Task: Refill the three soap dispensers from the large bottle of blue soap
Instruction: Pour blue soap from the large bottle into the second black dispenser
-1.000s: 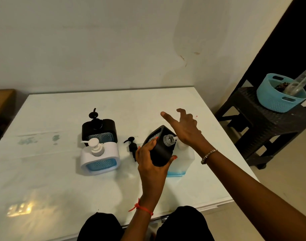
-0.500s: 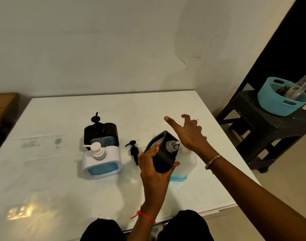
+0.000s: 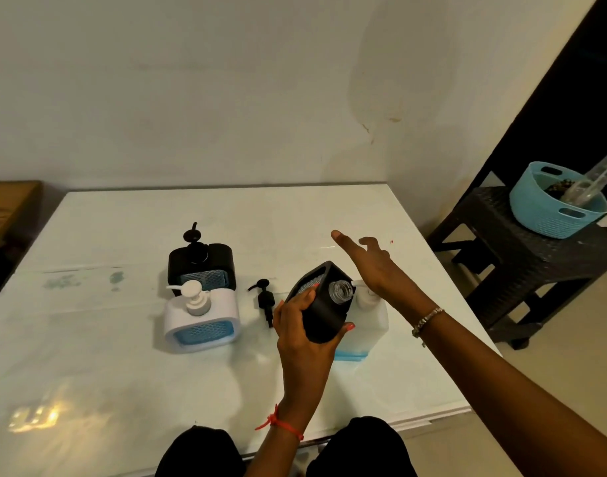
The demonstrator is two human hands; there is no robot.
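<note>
Refilling looks under way: left hand grips a tilted, uncapped black dispenser above the bench; right hand, fingers spread, presses the bottle pump. Two dispensers stand capped.

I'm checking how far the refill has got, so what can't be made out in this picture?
- Large soap bottle: head view, mostly hidden behind the held black dispenser and right hand; its fill level is unclear.
- Held dispenser's contents: its black wall hides them; only the open clear neck shows.
- Whether the right hand touches the bottle's pump: hidden under the palm.
- Blue basket contents: too small and dark.
</note>
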